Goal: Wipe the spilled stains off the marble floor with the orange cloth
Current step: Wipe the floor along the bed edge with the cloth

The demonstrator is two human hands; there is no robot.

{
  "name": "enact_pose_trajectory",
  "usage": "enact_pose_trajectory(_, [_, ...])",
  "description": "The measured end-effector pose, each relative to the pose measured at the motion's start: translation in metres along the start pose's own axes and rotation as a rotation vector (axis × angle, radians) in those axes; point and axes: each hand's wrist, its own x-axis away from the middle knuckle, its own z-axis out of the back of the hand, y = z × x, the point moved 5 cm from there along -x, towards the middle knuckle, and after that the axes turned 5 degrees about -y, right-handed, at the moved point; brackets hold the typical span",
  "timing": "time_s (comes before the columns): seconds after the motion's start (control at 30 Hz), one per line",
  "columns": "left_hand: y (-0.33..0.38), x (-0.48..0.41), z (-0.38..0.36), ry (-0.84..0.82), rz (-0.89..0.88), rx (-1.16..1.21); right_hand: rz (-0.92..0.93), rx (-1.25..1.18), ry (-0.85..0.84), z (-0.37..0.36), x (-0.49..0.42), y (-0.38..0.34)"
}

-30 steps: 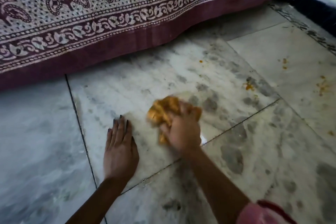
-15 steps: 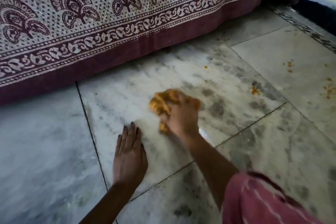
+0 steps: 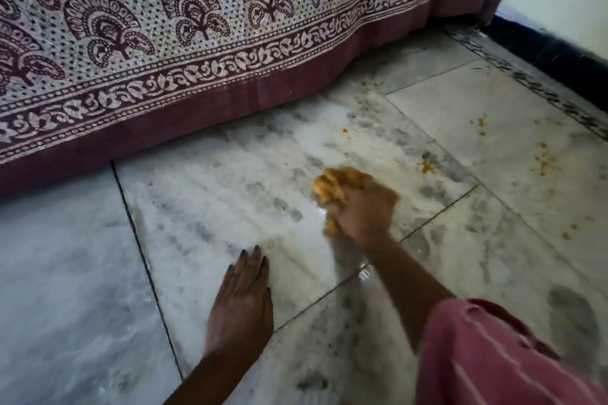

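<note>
My right hand (image 3: 363,212) grips a bunched orange cloth (image 3: 334,186) and presses it onto the white and grey marble floor (image 3: 214,194); the hand is blurred. Orange stains (image 3: 427,167) lie just right of the cloth, with more orange specks (image 3: 544,161) and a small cluster (image 3: 481,123) farther right. My left hand (image 3: 241,306) rests flat on the floor, fingers straight, down and left of the cloth. A wet glint (image 3: 367,273) shows beside my right forearm.
A maroon and white patterned bedsheet (image 3: 197,43) hangs to the floor across the back. A dark skirting (image 3: 543,49) and pale wall stand at the far right. My pink striped sleeve (image 3: 493,355) fills the lower right corner.
My right hand has swept the cloth to the right and slightly away, closer to the orange stains. My left hand stays flat on the floor. The view has tilted up a little.
</note>
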Motion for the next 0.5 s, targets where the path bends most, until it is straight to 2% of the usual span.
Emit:
enact_pose_trajectory(0.07, [0.0,-0.003,0.004,0.009,0.012,-0.008,0.09,-0.01,-0.102,-0.011,0.021,-0.035])
enact_pose_trajectory(0.17, [-0.002,-0.012,0.007,0.0,0.042,0.042,0.307,-0.014,-0.066,0.0,0.085,-0.04])
enact_pose_trajectory(0.27, [0.008,-0.022,0.004,-0.053,0.019,0.052,0.394,0.192,-0.293,-0.002,0.126,-0.006])
enact_pose_trajectory(0.37, [0.03,-0.033,0.006,-0.121,-0.036,0.101,0.321,0.4,-0.454,0.032,0.101,0.047])
enact_pose_trajectory(0.43, [0.05,-0.044,0.014,-0.151,-0.083,0.139,0.219,0.361,-0.495,0.084,0.074,0.07])
enact_pose_trajectory(0.5, [0.073,-0.058,0.024,-0.21,-0.158,0.072,0.169,0.292,-0.48,0.129,0.059,0.087])
